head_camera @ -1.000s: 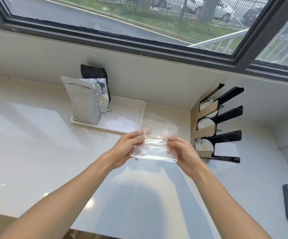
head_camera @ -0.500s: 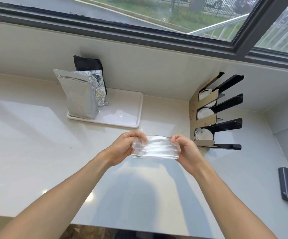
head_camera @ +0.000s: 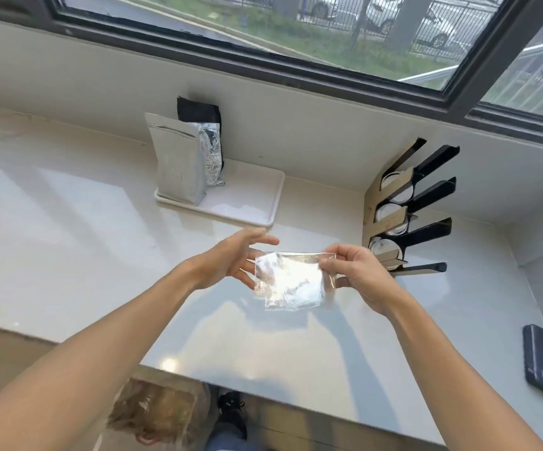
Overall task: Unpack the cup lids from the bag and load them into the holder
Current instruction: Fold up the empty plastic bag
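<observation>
Pinching the clear plastic bag (head_camera: 291,281) by its upper right corner, the right hand (head_camera: 359,275) holds it above the counter (head_camera: 68,229); the left hand (head_camera: 234,260) is spread, fingers loose behind it. White lids (head_camera: 385,250) sit in the holder (head_camera: 406,206). No writing is legible.

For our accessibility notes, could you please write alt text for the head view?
The right hand pinches a clear, crinkled plastic bag over a white counter; the open left hand is beside it. White lids sit in a black-and-cardboard holder.

Clear bag (head_camera: 291,279) hides left fingers (head_camera: 247,275); its contents are unreadable.
</observation>
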